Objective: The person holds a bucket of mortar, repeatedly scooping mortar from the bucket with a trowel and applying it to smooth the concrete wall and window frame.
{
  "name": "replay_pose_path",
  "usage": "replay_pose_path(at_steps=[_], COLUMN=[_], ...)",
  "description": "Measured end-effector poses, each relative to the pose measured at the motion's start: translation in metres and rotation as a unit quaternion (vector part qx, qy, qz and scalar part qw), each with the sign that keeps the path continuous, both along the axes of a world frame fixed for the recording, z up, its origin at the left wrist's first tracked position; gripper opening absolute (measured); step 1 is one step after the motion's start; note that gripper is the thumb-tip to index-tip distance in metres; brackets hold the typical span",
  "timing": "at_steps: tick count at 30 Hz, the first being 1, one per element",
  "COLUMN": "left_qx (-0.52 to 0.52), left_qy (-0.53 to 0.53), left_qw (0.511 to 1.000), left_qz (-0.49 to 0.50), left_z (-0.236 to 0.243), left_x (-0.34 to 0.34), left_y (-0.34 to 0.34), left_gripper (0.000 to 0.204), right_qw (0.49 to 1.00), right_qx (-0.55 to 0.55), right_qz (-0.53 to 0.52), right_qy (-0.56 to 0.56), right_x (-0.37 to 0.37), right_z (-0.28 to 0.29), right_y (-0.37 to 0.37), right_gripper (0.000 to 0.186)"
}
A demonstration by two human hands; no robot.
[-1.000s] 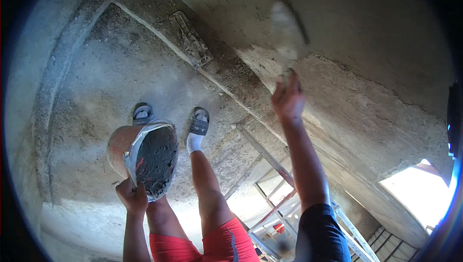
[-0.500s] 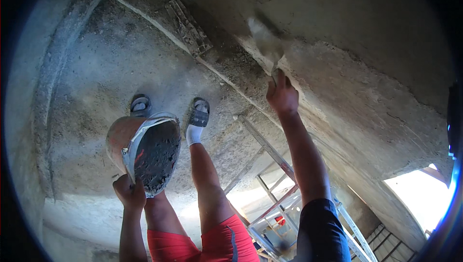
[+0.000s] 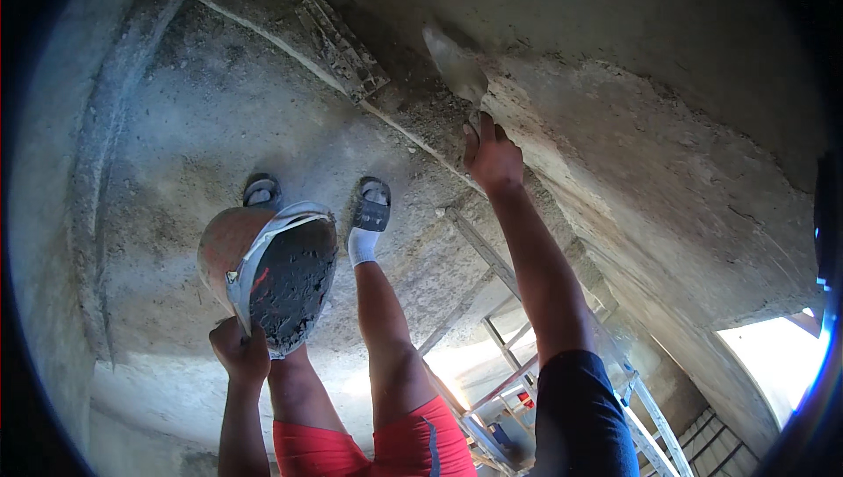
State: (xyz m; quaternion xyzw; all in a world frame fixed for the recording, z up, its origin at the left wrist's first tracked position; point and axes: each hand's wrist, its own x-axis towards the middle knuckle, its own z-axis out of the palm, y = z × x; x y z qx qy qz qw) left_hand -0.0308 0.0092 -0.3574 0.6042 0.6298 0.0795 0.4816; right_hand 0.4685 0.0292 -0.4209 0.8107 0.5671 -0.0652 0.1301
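My left hand grips the rim of a tilted reddish bucket. Dark wet mortar lies inside it, its mouth facing me. Stretched forward, my right hand is closed round the handle of a pointing trowel. The trowel's pale blade points up and left, close to the base of the rough wall. From this angle I cannot tell whether the blade touches the wall.
A mortar-crusted float lies by a raised strip on the dusty concrete floor. Behind my right arm stands a metal frame like a ladder. A bright opening shows at the lower right. My sandalled feet stand beyond the bucket.
My right hand has moved left with the trowel, and its blade now looks sharper. The bucket stays in my left hand, shifted slightly right in view.
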Motion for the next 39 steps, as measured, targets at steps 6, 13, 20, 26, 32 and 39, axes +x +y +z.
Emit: replay_pose_path(at_steps=[6,13,20,26,32,39], left_qx=[-0.032,-0.007,-0.012,-0.02,-0.004,0.012], left_qy=[-0.007,-0.016,-0.009,0.007,-0.032,-0.061], left_qw=[0.999,1.0,1.0,1.0,0.999,0.996], left_qz=[-0.008,-0.012,-0.008,0.003,0.015,0.058], left_z=[0.005,-0.001,0.0,0.003,0.011,0.066], left_x=[0.002,0.014,0.011,0.008,0.012,-0.02], left_y=[0.002,-0.006,-0.011,-0.012,0.004,0.04], left_gripper=[0.022,0.021,0.02,0.018,0.018,0.012], right_qw=[0.952,0.996,0.996,0.976,0.957,0.868], right_qx=[0.292,-0.052,-0.075,0.216,-0.285,-0.397], right_qz=[0.025,-0.033,-0.032,-0.002,-0.047,-0.261], right_qy=[0.086,-0.061,0.033,0.039,0.013,0.146], right_x=[-0.004,-0.006,-0.03,-0.025,-0.024,-0.098], right_z=[0.071,0.021,-0.02,0.03,-0.048,0.022], right_y=[0.044,0.087,0.054,0.084,0.1,-0.03], right_gripper=[0.039,0.04,0.04,0.04,0.035,0.059])
